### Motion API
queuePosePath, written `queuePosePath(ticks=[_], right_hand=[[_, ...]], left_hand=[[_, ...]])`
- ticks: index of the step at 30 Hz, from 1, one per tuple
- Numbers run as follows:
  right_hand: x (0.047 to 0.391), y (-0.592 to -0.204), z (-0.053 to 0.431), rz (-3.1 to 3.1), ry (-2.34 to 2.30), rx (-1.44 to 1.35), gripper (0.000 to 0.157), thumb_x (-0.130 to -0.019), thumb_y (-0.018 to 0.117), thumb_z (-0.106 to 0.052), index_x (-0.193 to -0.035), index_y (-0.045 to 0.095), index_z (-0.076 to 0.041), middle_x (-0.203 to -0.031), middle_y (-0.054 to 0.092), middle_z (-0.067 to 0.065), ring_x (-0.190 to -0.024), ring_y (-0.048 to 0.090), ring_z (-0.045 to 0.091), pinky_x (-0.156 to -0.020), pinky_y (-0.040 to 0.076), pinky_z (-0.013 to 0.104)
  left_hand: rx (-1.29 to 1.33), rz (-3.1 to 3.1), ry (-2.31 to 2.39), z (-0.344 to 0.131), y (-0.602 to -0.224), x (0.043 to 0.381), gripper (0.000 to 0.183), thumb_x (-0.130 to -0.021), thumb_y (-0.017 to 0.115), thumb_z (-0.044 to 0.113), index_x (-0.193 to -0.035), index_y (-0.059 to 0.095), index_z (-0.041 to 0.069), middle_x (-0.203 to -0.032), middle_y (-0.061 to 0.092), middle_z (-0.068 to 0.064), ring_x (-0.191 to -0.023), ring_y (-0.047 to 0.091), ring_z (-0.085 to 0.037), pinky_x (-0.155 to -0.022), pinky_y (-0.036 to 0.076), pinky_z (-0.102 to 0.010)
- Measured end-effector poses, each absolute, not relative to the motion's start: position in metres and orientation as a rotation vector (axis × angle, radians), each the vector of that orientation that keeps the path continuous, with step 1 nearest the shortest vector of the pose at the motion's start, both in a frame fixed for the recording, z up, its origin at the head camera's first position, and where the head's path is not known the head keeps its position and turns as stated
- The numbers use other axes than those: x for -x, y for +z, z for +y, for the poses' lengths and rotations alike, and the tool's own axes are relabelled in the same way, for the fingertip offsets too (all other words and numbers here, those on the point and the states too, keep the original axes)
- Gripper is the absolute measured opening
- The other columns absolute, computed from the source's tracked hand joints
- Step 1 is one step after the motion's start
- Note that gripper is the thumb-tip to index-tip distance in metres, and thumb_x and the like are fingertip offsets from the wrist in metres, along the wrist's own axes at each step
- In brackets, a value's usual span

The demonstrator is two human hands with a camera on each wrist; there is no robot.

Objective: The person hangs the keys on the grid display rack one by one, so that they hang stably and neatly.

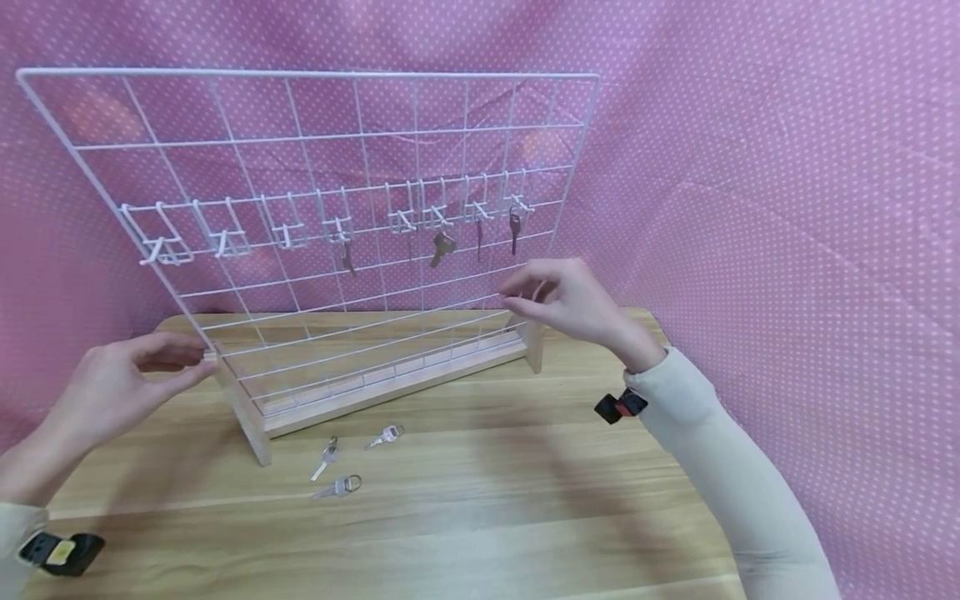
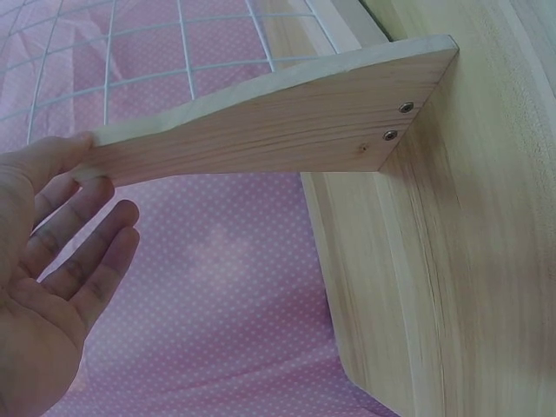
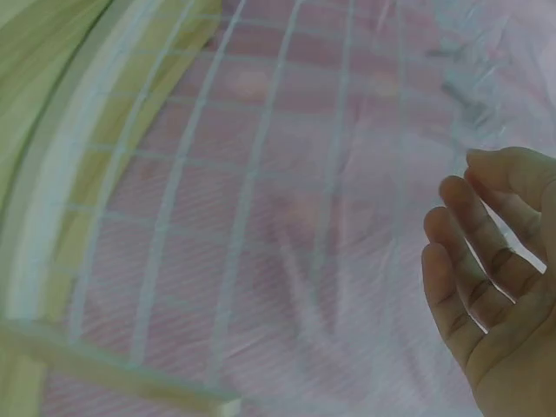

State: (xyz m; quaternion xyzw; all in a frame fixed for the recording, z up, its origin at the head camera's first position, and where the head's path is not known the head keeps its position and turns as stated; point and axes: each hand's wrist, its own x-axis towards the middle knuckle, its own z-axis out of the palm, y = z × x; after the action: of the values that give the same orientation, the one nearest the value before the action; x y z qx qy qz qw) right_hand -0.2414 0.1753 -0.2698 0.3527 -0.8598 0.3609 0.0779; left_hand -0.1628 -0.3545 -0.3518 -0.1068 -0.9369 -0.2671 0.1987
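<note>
A white wire grid rack (image 1: pixel 307 136) stands in a wooden base (image 1: pixel 397 386) with a wooden side panel at each end. My left hand (image 1: pixel 123 385) pinches the upper tip of the left side panel (image 2: pixel 261 122), thumb on top and forefinger beneath. My right hand (image 1: pixel 566 300) hovers near the rack's right end, fingers loosely bent and holding nothing. Above it, a dark key (image 1: pixel 514 231) hangs from the rightmost hook. A brass-coloured key (image 1: pixel 443 247) and several others hang on hooks to its left. In the right wrist view the hanging keys are blurred.
Three loose keys lie on the wooden table (image 1: pixel 480 533) before the base: one upper right (image 1: pixel 387 436), one at left (image 1: pixel 326 458), one nearest me (image 1: pixel 341 487). Hooks at the rack's left, such as the end hook (image 1: pixel 167 250), bear no keys. Pink dotted cloth (image 1: pixel 787 208) surrounds the table.
</note>
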Motion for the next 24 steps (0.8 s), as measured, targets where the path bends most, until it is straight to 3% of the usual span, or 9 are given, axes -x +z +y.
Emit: queuePosePath(ticks=[10, 13, 17, 19, 24], right_hand=[[0.274, -0.338, 0.228, -2.537, 1.279, -0.622, 0.021, -0.095, 0.078, -0.012, -0.113, 0.078, -0.002, -0.1, 0.079, 0.019, -0.077, 0.068, 0.01, -0.07, 0.056, 0.017], [0.284, -0.356, 0.239, -2.519, 1.325, -0.554, 0.023, -0.096, 0.078, -0.016, -0.114, 0.077, -0.001, -0.103, 0.08, 0.021, -0.078, 0.068, 0.009, -0.069, 0.055, 0.016], [0.296, -0.374, 0.249, -2.516, 1.371, -0.487, 0.026, -0.098, 0.077, -0.019, -0.118, 0.076, -0.002, -0.107, 0.079, 0.022, -0.08, 0.067, 0.006, -0.07, 0.055, 0.015], [0.301, -0.381, 0.251, -2.517, 1.384, -0.453, 0.026, -0.098, 0.077, -0.019, -0.119, 0.076, -0.003, -0.109, 0.078, 0.022, -0.081, 0.067, 0.006, -0.07, 0.055, 0.015], [0.312, -0.393, 0.25, -2.493, 1.413, -0.382, 0.032, -0.098, 0.076, -0.017, -0.125, 0.072, -0.001, -0.113, 0.077, 0.023, -0.084, 0.068, 0.005, -0.071, 0.057, 0.014]], left_hand=[[0.292, -2.617, -0.743, -0.355, -0.353, 0.165, 0.025, -0.085, 0.089, 0.023, -0.105, 0.079, 0.01, -0.091, 0.082, -0.013, -0.077, 0.05, 0.033, -0.066, 0.041, 0.0], [0.302, -2.61, -0.756, -0.356, -0.354, 0.164, 0.025, -0.085, 0.089, 0.022, -0.105, 0.079, 0.01, -0.085, 0.081, 0.007, -0.077, 0.052, 0.032, -0.065, 0.042, -0.001], [0.308, -2.6, -0.781, -0.356, -0.354, 0.164, 0.025, -0.085, 0.089, 0.02, -0.105, 0.079, 0.009, -0.086, 0.067, 0.039, -0.077, 0.054, 0.031, -0.064, 0.044, -0.001], [0.302, -2.597, -0.795, -0.355, -0.354, 0.164, 0.025, -0.085, 0.089, 0.019, -0.105, 0.079, 0.009, -0.087, 0.06, 0.046, -0.076, 0.054, 0.031, -0.063, 0.044, 0.0], [0.292, -2.592, -0.811, -0.355, -0.354, 0.163, 0.024, -0.086, 0.089, 0.019, -0.106, 0.079, 0.009, -0.087, 0.058, 0.048, -0.076, 0.055, 0.031, -0.063, 0.044, 0.0]])
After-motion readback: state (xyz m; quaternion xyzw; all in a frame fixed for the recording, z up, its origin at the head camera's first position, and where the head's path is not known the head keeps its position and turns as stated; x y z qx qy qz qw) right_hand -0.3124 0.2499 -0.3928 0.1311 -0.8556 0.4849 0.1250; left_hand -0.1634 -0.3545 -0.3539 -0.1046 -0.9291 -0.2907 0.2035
